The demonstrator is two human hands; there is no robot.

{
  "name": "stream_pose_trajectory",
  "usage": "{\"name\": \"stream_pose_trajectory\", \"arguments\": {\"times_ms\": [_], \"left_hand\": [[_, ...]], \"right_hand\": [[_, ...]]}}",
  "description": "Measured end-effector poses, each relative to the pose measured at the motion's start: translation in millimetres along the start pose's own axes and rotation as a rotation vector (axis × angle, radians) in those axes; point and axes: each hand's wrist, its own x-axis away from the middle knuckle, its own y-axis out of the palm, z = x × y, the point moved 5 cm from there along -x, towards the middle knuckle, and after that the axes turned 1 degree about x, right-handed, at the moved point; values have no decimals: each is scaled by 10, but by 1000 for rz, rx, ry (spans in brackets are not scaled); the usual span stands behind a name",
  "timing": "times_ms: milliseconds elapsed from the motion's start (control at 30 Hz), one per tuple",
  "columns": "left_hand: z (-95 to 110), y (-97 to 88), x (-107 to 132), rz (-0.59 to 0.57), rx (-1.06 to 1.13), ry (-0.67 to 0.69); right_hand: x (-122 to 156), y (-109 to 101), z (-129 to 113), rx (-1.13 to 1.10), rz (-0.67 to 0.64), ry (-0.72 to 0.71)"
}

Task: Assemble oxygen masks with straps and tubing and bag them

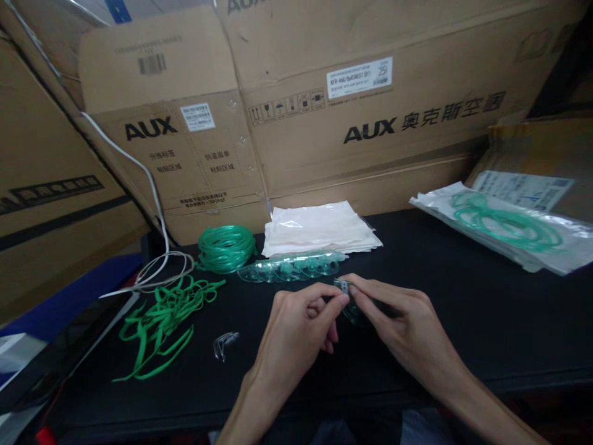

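Above the near middle of the black table (463, 321), we pinch a small silvery metal strip (343, 285) between the fingertips of our left hand (296, 324) and right hand (407, 334), both equally near, other fingers curled. It lies just beyond our thumbs, its long axis seemingly left to right, atop a clear plastic mask cup (354, 311) hanging below the right fingers, its facing unclear. Beyond lies a row of matching clear cups (291, 267).
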Motion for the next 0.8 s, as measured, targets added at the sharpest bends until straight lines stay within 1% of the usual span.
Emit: {"name": "stream_pose_trajectory", "arguments": {"times_ms": [167, 267, 333, 500, 567, 633, 733, 800], "left_hand": [[4, 2, 6, 33, 1, 14], [6, 5, -3, 34, 9, 16], [2, 0, -11, 21, 9, 11], [-5, -26, -17, -47, -22, 3], [-2, -45, -21, -52, -66, 24], [14, -90, -28, 7, -155, 81], [77, -166, -28, 138, -309, 248], [124, -177, -20, 146, -362, 382]], "right_hand": [[-3, -17, -28, -1, 2, -25], [8, -8, -18, 10, -1, -17], [14, 7, 6, 12, -5, 16], [11, 49, 76, 25, -55, 162], [2, 56, 67, 30, -78, 180], [-8, 58, 42, 23, -98, 175], [-14, 67, 15, 7, -135, 168], [-8, 77, 19, -4, -155, 176]]}}
